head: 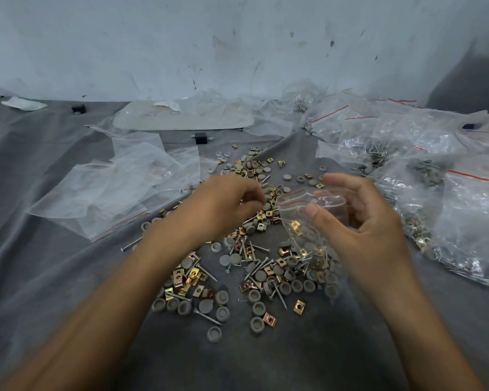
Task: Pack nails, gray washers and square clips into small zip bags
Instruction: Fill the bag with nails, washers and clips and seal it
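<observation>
A loose heap of gray washers (254, 295), brass square clips (299, 306) and nails (208, 317) lies on the gray cloth in front of me. My right hand (362, 221) holds a small clear zip bag (311, 221) upright by its mouth, thumb against the near side; a clip, washers and nails show inside it. My left hand (223, 204) hovers just left of the bag's mouth with fingers curled together, the fingertips blurred; what they pinch, if anything, is too small to tell.
Empty zip bags (119, 182) lie spread at the left. Filled bags (435, 176) with red zip strips pile up at the right. A white tray (181, 117) and two small black blocks (200, 138) sit near the stained wall (237, 38).
</observation>
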Demonstrator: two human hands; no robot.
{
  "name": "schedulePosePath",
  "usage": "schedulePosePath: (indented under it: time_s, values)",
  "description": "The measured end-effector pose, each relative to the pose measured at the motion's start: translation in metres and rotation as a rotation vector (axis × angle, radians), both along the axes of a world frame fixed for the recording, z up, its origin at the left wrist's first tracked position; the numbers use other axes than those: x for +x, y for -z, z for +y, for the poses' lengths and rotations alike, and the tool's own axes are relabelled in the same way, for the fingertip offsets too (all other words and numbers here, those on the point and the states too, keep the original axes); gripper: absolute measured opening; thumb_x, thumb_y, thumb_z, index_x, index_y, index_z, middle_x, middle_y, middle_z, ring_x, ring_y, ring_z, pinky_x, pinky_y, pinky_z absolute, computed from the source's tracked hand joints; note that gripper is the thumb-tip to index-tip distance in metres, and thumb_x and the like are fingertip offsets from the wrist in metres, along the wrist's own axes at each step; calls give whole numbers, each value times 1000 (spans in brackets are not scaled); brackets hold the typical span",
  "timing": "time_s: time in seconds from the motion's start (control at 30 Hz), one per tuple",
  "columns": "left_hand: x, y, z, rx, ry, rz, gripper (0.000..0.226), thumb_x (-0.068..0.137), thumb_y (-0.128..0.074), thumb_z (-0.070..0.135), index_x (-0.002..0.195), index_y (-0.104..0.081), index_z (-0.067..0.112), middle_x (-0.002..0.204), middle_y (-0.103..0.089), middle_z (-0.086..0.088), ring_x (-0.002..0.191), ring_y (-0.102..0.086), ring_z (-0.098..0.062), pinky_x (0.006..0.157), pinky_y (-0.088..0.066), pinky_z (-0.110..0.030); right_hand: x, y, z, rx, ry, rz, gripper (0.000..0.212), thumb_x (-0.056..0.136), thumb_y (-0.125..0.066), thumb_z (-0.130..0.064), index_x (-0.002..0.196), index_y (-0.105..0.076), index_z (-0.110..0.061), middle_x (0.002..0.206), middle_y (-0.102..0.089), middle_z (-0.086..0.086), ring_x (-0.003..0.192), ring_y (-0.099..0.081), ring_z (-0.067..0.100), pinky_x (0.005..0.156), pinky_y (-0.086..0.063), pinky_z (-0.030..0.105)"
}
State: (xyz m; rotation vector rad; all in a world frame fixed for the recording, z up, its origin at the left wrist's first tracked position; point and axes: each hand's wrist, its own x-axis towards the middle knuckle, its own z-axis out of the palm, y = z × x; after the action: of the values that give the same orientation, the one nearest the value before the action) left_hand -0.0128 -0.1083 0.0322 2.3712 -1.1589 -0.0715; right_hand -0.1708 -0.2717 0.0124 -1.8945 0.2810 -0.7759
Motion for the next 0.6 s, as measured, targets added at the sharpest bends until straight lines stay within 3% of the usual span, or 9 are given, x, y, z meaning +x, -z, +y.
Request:
schedulePosePath:
  time_s: [0.13, 0.2, 0.6]
  values:
    - [-2, 27, -11, 189, 27, -151, 23, 97, -61, 39, 117, -68, 30, 110, -59, 5, 110, -52, -15, 92, -46, -34, 0, 0, -1, 3, 11, -4, 37, 81, -80, -36, 114, -64, -43, 100, -72, -8, 86, -68, 11, 63, -52, 17]
    - [-2, 36, -12, 240, 2, -180, 29, 96, -61, 45, 121, -65, 31, 116, -55, 3, 118, -46, -19, 98, -46, -41, 1, 1, -2, -6, 17, -3, 38, 82, -80, -36, 115, -64, -43, 98, -72, -7, 84, -67, 11, 63, -52, 16]
    - [-6, 43, -17, 299, -5, -304, 30, 101, -47, 40, 120, -65, 23, 116, -52, -1, 114, -44, -21, 94, -47, -38, 1, 3, -5, 2, 9, 9, 39, 83, -81, -40, 117, -63, -44, 99, -70, -10, 83, -64, 6, 68, -48, 20]
